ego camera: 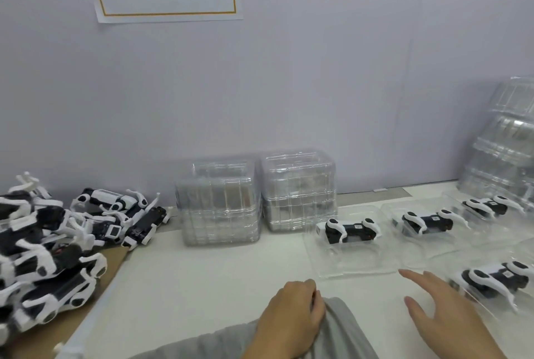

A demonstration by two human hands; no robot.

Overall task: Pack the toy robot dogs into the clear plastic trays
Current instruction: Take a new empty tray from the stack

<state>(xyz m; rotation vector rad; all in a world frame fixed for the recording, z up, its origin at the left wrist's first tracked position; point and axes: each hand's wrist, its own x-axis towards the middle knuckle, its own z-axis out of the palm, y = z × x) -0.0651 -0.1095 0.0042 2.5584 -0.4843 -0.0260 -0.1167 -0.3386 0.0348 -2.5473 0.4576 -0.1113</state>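
A pile of black-and-white toy robot dogs (49, 246) lies on brown cardboard at the left. On the right, several clear plastic trays each hold one dog: the nearest-centre tray (358, 270) holds a dog (348, 231), and further dogs (426, 221) (487, 206) (495, 279) lie in trays beside it. My right hand (442, 311) hovers flat with spread fingers just in front of those trays, holding nothing. My left hand (291, 314) has its fingers curled on a fold of grey fabric (339, 327) at the table's near edge.
Two stacks of empty clear trays (219, 208) (299, 191) stand against the grey wall at the back centre. A taller leaning stack (504, 142) is at the far right. A white table surface (208, 280) lies between the pile and the trays.
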